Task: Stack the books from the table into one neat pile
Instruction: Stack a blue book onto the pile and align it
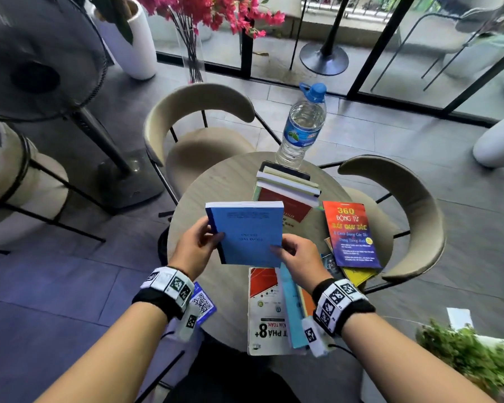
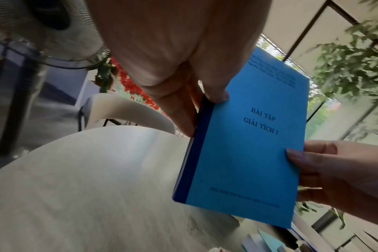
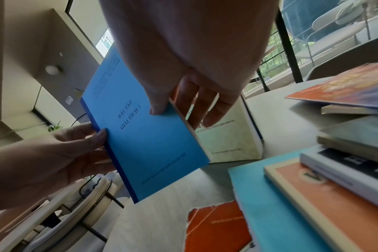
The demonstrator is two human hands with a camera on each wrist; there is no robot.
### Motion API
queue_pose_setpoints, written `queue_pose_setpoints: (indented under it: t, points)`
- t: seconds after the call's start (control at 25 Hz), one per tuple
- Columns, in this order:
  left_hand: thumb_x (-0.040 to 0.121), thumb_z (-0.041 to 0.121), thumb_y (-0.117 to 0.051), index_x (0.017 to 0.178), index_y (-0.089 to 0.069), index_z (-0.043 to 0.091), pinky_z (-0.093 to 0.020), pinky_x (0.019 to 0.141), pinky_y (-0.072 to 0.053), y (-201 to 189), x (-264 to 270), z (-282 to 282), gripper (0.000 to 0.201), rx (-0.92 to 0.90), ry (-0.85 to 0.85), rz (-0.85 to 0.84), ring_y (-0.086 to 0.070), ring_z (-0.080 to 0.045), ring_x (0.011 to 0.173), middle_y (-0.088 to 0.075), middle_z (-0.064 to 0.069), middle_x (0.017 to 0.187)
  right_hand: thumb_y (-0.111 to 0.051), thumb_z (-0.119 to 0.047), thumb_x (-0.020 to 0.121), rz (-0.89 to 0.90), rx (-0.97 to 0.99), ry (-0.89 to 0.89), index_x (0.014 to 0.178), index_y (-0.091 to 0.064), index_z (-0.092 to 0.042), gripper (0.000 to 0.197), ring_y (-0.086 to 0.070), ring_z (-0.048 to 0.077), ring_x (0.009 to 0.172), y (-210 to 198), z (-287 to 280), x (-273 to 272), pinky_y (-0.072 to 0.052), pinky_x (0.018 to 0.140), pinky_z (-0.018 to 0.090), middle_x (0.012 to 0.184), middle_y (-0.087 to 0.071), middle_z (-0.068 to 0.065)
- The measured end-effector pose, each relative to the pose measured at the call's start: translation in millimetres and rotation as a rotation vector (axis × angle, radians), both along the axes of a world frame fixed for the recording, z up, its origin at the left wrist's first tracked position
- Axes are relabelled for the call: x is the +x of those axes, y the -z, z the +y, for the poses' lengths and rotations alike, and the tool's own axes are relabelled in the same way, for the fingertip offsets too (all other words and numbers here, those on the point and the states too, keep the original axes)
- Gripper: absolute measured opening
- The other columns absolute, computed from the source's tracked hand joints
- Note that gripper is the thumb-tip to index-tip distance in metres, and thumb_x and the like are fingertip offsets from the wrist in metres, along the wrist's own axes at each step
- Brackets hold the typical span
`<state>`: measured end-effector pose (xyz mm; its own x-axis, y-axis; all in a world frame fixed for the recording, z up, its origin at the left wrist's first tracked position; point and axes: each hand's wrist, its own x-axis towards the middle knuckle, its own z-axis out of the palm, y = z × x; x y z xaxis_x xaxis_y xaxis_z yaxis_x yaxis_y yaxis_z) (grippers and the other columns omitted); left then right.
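Note:
A blue paperback (image 1: 249, 232) (image 2: 248, 141) (image 3: 145, 136) hangs in the air above the round table (image 1: 216, 184). My left hand (image 1: 200, 245) (image 2: 183, 95) pinches its dark spine side, thumb on the cover. My right hand (image 1: 293, 257) (image 3: 183, 102) pinches the opposite edge, thumb on top and fingers underneath. Behind the blue book a pile of several books (image 1: 287, 186) lies on a red-covered one. A red and blue book (image 1: 351, 235) sits at the right on other books. A white and red workbook (image 1: 264, 312) and a light blue book (image 1: 291, 309) lie near me.
A water bottle (image 1: 303, 126) stands at the table's far edge by the pile. Two beige chairs (image 1: 198, 123) (image 1: 413, 216) ring the table. A fan (image 1: 41, 59) stands at the left. A blue QR card (image 1: 202, 305) lies at the near left edge.

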<state>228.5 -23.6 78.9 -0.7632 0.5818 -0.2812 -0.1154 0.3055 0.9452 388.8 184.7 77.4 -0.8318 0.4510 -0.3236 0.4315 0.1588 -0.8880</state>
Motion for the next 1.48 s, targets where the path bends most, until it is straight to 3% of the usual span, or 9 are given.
queue_pose_setpoints:
  t: [0.12, 0.2, 0.32, 0.44, 0.68, 0.92, 1.12, 1.24, 1.48]
  points:
    - [0.095, 0.011, -0.066, 0.101, -0.059, 0.065, -0.038, 0.088, -0.059, -5.4, -3.5, 22.6, 0.056, -0.066, 0.106, 0.157, -0.068, -0.016, 0.099, -0.070, 0.011, 0.105, -0.075, -0.025, 0.090, -0.059, 0.129, 0.049, 0.106, -0.079, -0.026, 0.016, -0.069, -0.004, 0.090, 5.5, 13.2, 11.2, -0.050, 0.074, 0.019, 0.100, -0.078, -0.015]
    - [0.094, 0.011, -0.067, 0.100, -0.060, 0.063, -0.040, 0.085, -0.060, -4.7, -6.5, 37.3, 0.053, -0.093, 0.149, 0.225, -0.067, -0.016, 0.096, -0.069, 0.012, 0.107, -0.076, -0.025, 0.089, -0.098, 0.216, 0.073, 0.100, -0.081, -0.020, 0.013, -0.066, -0.001, 0.081, 8.5, 18.7, 14.1, -0.050, 0.067, 0.026, 0.093, -0.079, -0.008]
    - [0.091, 0.008, -0.069, 0.107, -0.067, 0.043, -0.042, 0.084, -0.059, -4.4, -8.5, 55.5, 0.038, -0.129, 0.189, 0.348, -0.066, -0.018, 0.091, -0.068, 0.012, 0.103, -0.078, -0.023, 0.086, -0.157, 0.336, 0.102, 0.086, -0.079, -0.011, 0.012, -0.061, 0.009, 0.069, 18.6, 28.8, 14.8, -0.046, 0.060, 0.031, 0.079, -0.077, 0.003]
    - [0.086, 0.007, -0.075, 0.112, -0.074, 0.017, -0.037, 0.083, -0.057, -1.4, -17.5, 66.3, 0.028, -0.219, 0.230, 0.562, -0.070, -0.021, 0.090, -0.075, 0.000, 0.102, -0.078, -0.021, 0.085, -0.196, 0.353, 0.156, 0.082, -0.076, -0.007, 0.015, -0.068, 0.019, 0.072, 24.7, 35.2, 12.4, -0.051, 0.064, 0.038, 0.078, -0.075, 0.011]
    - [0.085, 0.016, -0.079, 0.102, -0.078, 0.017, -0.035, 0.073, -0.057, 8.3, -34.3, 77.8, 0.017, -0.304, 0.263, 0.638, -0.073, -0.025, 0.081, -0.079, -0.002, 0.092, -0.074, -0.028, 0.091, -0.288, 0.437, 0.166, 0.086, -0.078, -0.008, 0.021, -0.069, 0.032, 0.079, 18.2, 37.1, 2.4, -0.034, 0.062, 0.028, 0.085, -0.076, 0.016]
    - [0.086, 0.028, -0.078, 0.096, -0.079, 0.021, -0.035, 0.066, -0.053, 14.1, -39.2, 86.6, 0.012, -0.406, 0.298, 0.660, -0.071, -0.032, 0.077, -0.079, -0.005, 0.086, -0.071, -0.026, 0.093, -0.345, 0.489, 0.161, 0.095, -0.078, -0.007, 0.021, -0.069, 0.038, 0.087, 14.8, 38.2, -3.2, -0.030, 0.064, 0.028, 0.093, -0.076, 0.020]
    - [0.083, 0.036, -0.072, 0.083, -0.076, 0.017, -0.035, 0.051, -0.052, 22.1, -47.3, 90.8, 0.020, -0.424, 0.378, 0.851, -0.067, -0.036, 0.059, -0.074, -0.010, 0.069, -0.069, -0.030, 0.094, -0.418, 0.504, 0.165, 0.099, -0.078, -0.011, 0.022, -0.069, 0.038, 0.086, 17.2, 38.5, -6.2, -0.034, 0.064, 0.030, 0.092, -0.076, 0.018]
    - [0.081, 0.040, -0.067, 0.075, -0.073, 0.015, -0.035, 0.043, -0.050, 24.0, -50.0, 92.5, 0.026, -0.453, 0.429, 0.933, -0.063, -0.036, 0.051, -0.068, -0.009, 0.059, -0.067, -0.031, 0.094, -0.458, 0.512, 0.157, 0.100, -0.077, -0.013, 0.022, -0.069, 0.039, 0.088, 20.9, 37.0, -7.0, -0.046, 0.066, 0.035, 0.093, -0.076, 0.017]
    - [0.069, 0.031, -0.092, 0.074, -0.075, 0.021, -0.023, 0.041, -0.038, 14.8, -52.2, 98.2, 0.020, -0.529, 0.526, 1.002, -0.063, -0.031, 0.046, -0.067, -0.003, 0.055, -0.066, -0.033, 0.094, -0.514, 0.499, 0.168, 0.098, -0.077, -0.012, 0.024, -0.069, 0.037, 0.089, 24.2, 37.1, -8.8, -0.051, 0.070, 0.037, 0.094, -0.076, 0.016]
